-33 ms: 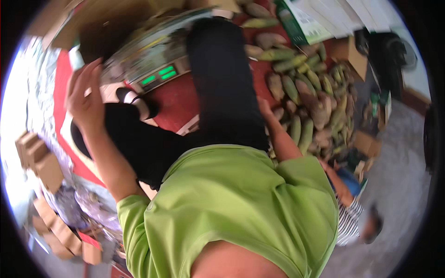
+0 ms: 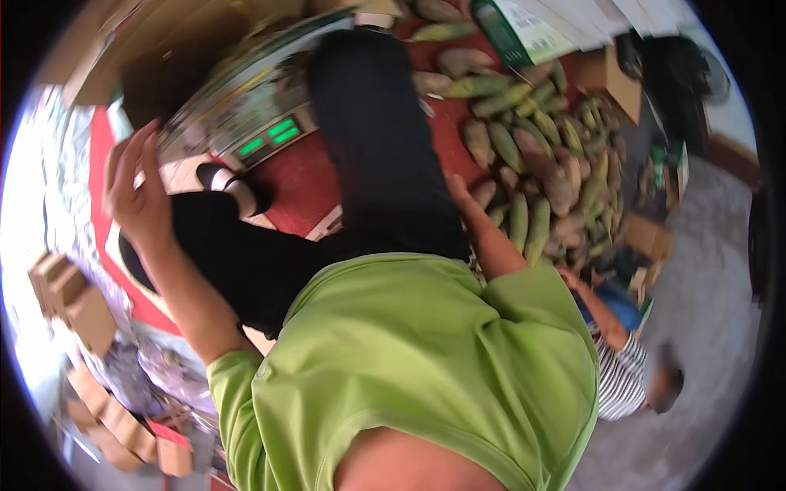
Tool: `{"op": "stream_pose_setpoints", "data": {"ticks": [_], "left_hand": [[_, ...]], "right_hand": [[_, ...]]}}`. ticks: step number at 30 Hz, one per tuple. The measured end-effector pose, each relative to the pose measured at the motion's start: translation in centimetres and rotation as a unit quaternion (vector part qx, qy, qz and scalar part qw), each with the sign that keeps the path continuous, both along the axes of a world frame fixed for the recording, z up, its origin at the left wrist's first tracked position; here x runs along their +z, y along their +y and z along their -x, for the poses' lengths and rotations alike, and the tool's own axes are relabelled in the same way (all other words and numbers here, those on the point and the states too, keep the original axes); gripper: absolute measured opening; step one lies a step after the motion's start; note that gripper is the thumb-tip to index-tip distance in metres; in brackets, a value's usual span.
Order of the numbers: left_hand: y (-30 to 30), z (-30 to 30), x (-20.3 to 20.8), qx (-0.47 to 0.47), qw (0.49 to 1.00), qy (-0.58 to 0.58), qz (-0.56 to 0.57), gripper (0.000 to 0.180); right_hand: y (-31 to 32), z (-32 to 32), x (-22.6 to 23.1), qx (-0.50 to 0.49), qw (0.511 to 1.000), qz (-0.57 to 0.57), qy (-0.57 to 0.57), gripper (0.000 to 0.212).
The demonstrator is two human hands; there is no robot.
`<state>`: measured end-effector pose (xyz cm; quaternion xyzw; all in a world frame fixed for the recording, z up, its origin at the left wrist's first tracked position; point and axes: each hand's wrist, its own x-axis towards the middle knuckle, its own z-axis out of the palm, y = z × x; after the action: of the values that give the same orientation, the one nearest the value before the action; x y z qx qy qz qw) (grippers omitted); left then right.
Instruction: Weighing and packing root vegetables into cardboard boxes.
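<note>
My left hand (image 2: pixel 137 192) is raised above my left knee, near the digital scale (image 2: pixel 288 124) with its lit green display. Its fingers look loosely apart, somewhat blurred, and I see nothing in them. On the other side, my right hand (image 2: pixel 457 191) is down beside my right thigh, which hides its fingers. A heap of long green and brownish, thick vegetables (image 2: pixel 540 164) lies on the red floor covering (image 2: pixel 304 176) to the right of that hand.
A large open cardboard box (image 2: pixel 176 69) stands behind the scale. Folded brown cartons (image 2: pixel 90 315) and plastic wrap (image 2: pixel 168 364) lie at left. A green and white box (image 2: pixel 524 37) is at the far right. Another person in a striped shirt (image 2: pixel 618 376) is close by on the right.
The whole view has shifted slightly. My left hand appears a little lower and farther left; my right hand stays beside my thigh.
</note>
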<state>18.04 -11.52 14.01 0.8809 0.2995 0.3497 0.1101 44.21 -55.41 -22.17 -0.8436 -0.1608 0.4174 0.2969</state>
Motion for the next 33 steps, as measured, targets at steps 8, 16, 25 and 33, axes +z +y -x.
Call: {"op": "stream_pose_setpoints", "data": {"ticks": [8, 16, 25, 33], "left_hand": [[0.2, -0.4, -1.2, 0.006, 1.000, -0.016, 0.017, 0.012], [1.3, 1.0, -1.4, 0.003, 0.999, 0.032, -0.036, 0.015], [1.2, 0.1, -1.5, -0.010, 0.998, 0.006, -0.065, 0.013], [0.5, -1.7, -1.5, 0.015, 0.998, -0.037, -0.052, 0.011]], "right_hand": [[-3.2, 4.4, -0.1, -0.020, 0.997, 0.063, 0.049, 0.024], [-3.8, 1.0, 3.3, -0.033, 0.988, 0.150, -0.016, 0.011], [-6.8, -5.9, 11.5, 0.037, 0.862, 0.401, -0.307, 0.031], [-12.1, -7.3, 11.8, 0.070, 0.811, 0.516, -0.266, 0.041]]}}
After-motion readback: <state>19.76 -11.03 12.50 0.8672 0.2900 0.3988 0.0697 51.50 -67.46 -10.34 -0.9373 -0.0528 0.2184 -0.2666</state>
